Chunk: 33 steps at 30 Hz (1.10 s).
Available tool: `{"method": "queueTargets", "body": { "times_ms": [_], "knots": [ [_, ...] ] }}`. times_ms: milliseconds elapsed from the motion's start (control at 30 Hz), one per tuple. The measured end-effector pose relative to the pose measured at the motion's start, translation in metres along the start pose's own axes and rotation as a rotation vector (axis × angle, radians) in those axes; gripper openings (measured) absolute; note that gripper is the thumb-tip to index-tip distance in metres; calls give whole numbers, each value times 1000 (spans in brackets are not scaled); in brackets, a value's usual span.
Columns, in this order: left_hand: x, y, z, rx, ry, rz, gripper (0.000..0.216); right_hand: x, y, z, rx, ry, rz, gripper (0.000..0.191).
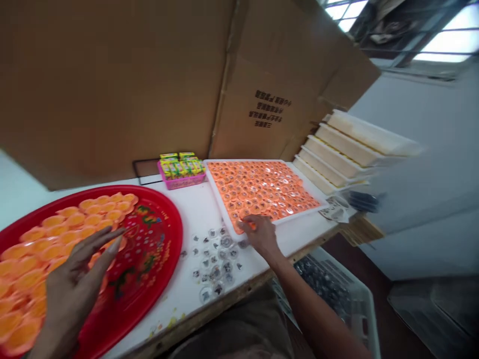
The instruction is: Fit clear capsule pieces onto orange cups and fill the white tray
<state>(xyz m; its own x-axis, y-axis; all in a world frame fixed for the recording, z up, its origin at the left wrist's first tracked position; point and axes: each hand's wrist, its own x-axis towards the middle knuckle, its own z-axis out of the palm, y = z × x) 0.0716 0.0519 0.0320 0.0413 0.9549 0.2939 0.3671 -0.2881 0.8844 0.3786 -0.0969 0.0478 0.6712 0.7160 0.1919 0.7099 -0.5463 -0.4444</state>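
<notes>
Pink basket (187,182) — between platter (170,244) and tray (299,215)

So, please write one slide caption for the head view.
Left hand over orange pieces on a red tray; right hand at a white tray's corner.

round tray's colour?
The round tray is red, with a printed pattern that includes green and yellow; best seen in the head view.

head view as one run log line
left hand: over red tray, grip unclear | right hand: at white tray's nearest corner, among orange pieces | clear discs: loose on table between trays
</notes>
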Motion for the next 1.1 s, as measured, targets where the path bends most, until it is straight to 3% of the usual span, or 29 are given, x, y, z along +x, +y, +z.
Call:
{"method": "queueTargets", "body": {
  "times_ms": [67, 133, 267, 333, 433, 533, 633, 833, 933, 1033, 1100],
  "knots": [
    [3, 0, -6, -83, 122, -7, 31, -8, -15, 6, 46, 145, -128, 19],
    [9, 0, -11, -195, 260, -29, 29, -16, -42, 17, 202, 168, -311, 19],
    [19, -7, -20, -404, 418, -83, 25, -23, -119, 60, 475, -167, -637, 16],
    [22, -12, -25, -450, 433, -137, 23, -20, -155, 88, 451, -328, -746, 21],
    [24, -19, -28, -451, 410, -208, 24, -9, -194, 126, 307, -467, -895, 34],
    [25, -23, -27, -422, 380, -227, 25, -3, -213, 150, 182, -501, -971, 35],
    [25, -23, -25, -430, 352, -240, 25, -5, -218, 159, 131, -473, -960, 27],
    [21, -23, -22, -418, 171, -344, 27, -14, -205, 141, 173, -385, -816, 20],
    [16, -18, -15, -450, -41, -399, 34, -19, -195, 123, 314, -326, -705, 21],
    [9, -9, -5, -680, -330, -524, 42, -27, -187, 107, 410, -304, -635, 18],
    [4, -6, 1, -827, -454, -610, 42, -33, -182, 100, 441, -304, -609, 20]
  ]
}}
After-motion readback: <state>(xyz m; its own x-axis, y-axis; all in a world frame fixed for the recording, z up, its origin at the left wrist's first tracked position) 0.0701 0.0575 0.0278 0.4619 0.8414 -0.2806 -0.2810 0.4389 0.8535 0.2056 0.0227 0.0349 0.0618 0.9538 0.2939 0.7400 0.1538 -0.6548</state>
